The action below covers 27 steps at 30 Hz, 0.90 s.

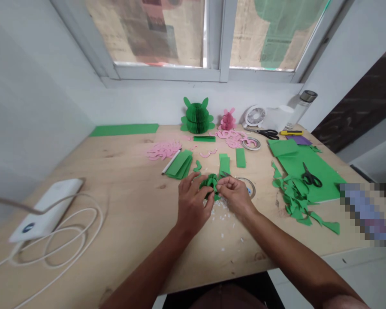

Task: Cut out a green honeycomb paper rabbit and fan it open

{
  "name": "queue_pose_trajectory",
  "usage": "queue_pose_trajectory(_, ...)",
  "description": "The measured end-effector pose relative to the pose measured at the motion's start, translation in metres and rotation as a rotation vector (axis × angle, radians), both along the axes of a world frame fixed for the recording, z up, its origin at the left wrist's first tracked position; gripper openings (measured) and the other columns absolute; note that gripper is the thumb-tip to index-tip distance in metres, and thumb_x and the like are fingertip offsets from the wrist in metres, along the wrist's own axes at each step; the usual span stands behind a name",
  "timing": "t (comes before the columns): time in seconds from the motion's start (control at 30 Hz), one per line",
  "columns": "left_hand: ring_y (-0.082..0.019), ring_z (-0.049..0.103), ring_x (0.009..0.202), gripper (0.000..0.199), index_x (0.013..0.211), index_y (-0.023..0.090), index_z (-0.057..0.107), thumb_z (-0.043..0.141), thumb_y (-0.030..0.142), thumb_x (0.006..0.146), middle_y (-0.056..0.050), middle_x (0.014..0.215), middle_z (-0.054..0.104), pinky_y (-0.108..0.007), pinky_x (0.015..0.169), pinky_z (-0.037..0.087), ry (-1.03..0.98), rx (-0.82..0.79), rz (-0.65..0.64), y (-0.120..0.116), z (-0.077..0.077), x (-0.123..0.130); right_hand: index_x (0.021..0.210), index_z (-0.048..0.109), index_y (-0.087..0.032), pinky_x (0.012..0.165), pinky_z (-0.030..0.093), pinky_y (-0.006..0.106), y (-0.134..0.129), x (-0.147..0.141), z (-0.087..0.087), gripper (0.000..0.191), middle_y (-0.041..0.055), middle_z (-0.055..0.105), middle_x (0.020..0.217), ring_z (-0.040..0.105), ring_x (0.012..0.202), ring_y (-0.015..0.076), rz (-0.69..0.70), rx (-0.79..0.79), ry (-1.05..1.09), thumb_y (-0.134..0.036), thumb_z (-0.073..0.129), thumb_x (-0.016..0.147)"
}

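A white power bank (46, 210) lay at the left of the bench (122, 193). The left grip (193, 204) pressed on a green paper bunch (211, 184), which was held up just over the bench near the middle. The right grip (234, 195) pinched the same bunch from the other side. Further right, black scissors (311, 176) sat on a green sheet (304, 165), beside green scraps (296, 199).

Your left hand (191, 204) and right hand (236, 197) hold a folded green paper piece (211, 183) above the pine table (131, 193). Left of them: a white rectangular power bank (46, 210). Right: green paper scraps (296, 199) touching a green paper sheet (292, 165). Beyond: a green honeycomb-paper figure (197, 116).
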<state>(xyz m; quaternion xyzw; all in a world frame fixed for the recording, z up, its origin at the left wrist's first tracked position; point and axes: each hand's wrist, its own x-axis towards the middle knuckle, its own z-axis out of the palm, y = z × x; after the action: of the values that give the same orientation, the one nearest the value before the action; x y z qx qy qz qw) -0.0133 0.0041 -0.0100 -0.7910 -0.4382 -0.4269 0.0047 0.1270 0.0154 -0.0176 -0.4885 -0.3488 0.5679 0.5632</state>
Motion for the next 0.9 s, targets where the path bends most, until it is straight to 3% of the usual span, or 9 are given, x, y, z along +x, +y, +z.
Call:
queue_pose_trajectory(0.27,-0.029,0.053,0.110,0.007,0.071,0.021,0.066,0.063,0.016,0.075,-0.007,0.099,0.068,-0.050,0.095,0.038,0.006,0.119,0.053,-0.001,0.005,0.002,0.080,0.063,-0.017,0.045,0.037,0.019,-0.006,-0.003,0.002,0.024,-0.0052,0.059,0.054,0.049,0.045,0.0075,0.001,0.129,-0.082,-0.027,0.074,0.060)
queue_pose_trajectory(0.67,-0.030,0.053,0.110,0.011,0.064,0.022,0.065,0.063,0.017,0.073,-0.005,0.098,0.070,-0.053,0.099,0.032,-0.015,0.113,0.133,-0.005,0.009,0.005,0.098,0.068,-0.018,0.061,0.052,0.026,-0.016,-0.007,0.004,0.026,0.0014,0.069,0.069,0.061,0.059,0.0139,-0.064,0.364,-0.505,-0.021,0.062,0.073)
queue_pose_trajectory(0.9,-0.029,0.053,0.111,0.012,0.062,0.022,0.062,0.062,0.014,0.071,-0.005,0.095,0.070,-0.053,0.099,0.031,-0.044,0.077,0.145,-0.002,0.006,0.004,0.099,0.068,-0.019,0.059,0.053,0.026,-0.017,-0.008,0.006,0.027,0.0011,0.069,0.067,0.062,0.059,0.0147,-0.057,0.362,-0.458,-0.022,0.063,0.072)
